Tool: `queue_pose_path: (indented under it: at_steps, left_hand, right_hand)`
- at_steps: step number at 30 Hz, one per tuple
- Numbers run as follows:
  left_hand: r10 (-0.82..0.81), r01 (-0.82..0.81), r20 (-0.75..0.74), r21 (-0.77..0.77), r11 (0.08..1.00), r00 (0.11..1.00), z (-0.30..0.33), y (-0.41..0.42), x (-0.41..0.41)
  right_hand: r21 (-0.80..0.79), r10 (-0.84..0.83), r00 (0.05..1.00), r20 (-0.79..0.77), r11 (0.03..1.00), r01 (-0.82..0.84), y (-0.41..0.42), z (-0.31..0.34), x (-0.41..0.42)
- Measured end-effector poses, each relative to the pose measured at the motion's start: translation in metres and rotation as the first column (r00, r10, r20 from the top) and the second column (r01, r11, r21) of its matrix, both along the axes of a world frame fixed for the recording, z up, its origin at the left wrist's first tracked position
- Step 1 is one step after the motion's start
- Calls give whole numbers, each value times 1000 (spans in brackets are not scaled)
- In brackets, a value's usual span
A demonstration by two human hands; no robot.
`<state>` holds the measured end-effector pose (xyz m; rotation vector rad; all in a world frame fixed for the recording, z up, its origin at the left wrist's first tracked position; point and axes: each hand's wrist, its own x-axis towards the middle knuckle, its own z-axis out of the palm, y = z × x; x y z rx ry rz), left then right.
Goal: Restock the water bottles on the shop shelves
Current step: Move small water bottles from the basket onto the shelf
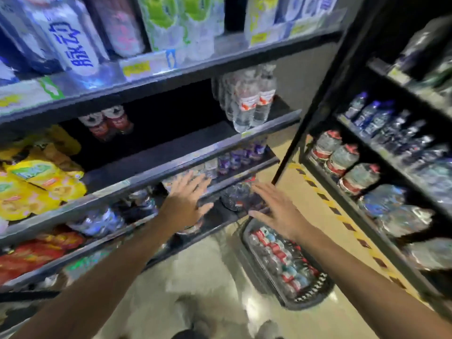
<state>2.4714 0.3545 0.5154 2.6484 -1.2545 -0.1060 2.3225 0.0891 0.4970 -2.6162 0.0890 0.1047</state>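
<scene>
My left hand (187, 200) is spread open in front of a low shelf edge (234, 178), holding nothing. My right hand (274, 209) is open too, fingers apart, hovering just right of it above the floor basket. A dark basket (315, 299) on the floor holds several red-labelled water bottles (281, 255). Clear water bottles with red labels (252, 101) stand at the right end of the middle shelf. Small purple-capped bottles (242, 155) line the shelf below. A clear bottle (236, 196) lies on the lowest shelf between my hands. The picture is blurred.
Large blue-lettered bottles (71, 42) fill the top shelf. Yellow snack bags (36, 187) and red bags (31, 258) sit at left. A second rack (381, 167) of bottles stands at right, beside yellow-black floor tape (330, 204). The middle shelf (171, 148) has a bare dark stretch.
</scene>
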Motion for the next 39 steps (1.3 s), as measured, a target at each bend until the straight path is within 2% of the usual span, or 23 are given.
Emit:
queue_pose_path:
  at_steps: [6, 9, 11, 16, 18, 21, 23, 29, 32, 34, 36, 39]
  left_hand:
    - [-211, 239, -150, 206, 949, 966, -60, -112, -93]
    - [-261, 338, -282, 272, 901, 923, -78, -151, -133]
    - [-276, 379, -341, 287, 880, 899, -90, -172, -147]
    - [-401, 524, -364, 356, 774, 841, -119, -218, -139]
    - [-419, 555, -398, 341, 759, 816, -144, -237, -122]
    - [-488, 644, -432, 377, 666, 758, -207, -266, -98]
    - [-476, 665, -480, 395, 633, 737, -256, -283, -87]
    - [-437, 701, -556, 466, 540, 707, -423, -316, -92]
    - [-418, 694, -584, 399, 599, 696, -505, -329, -106]
    - [-340, 647, -634, 343, 681, 694, -554, -340, -120]
    - [-219, 586, -722, 305, 751, 657, -596, -353, -135]
    - [-174, 505, -726, 266, 821, 665, -650, -372, -163]
  right_hand:
    - [-50, -234, 942, -240, 972, 229, -93, -48, -159]
    - [33, -316, 877, -361, 936, 351, -114, -67, -217]
    - [90, -359, 846, -394, 901, 424, -121, -81, -235]
    - [125, -466, 733, -495, 797, 591, -128, -124, -244]
    - [148, -506, 666, -548, 724, 673, -129, -149, -241]
    - [156, -597, 526, -605, 558, 815, -132, -204, -233]
    - [162, -643, 447, -622, 453, 877, -135, -249, -229]
    - [257, -626, 344, -700, 228, 939, -130, -387, -228]
    - [281, -623, 314, -717, 153, 947, -128, -457, -229]
    - [221, -661, 276, -698, 168, 961, -123, -502, -231]
    - [202, -680, 267, -683, 176, 963, -118, -535, -233]
    - [215, -679, 258, -687, 148, 965, -118, -573, -238]
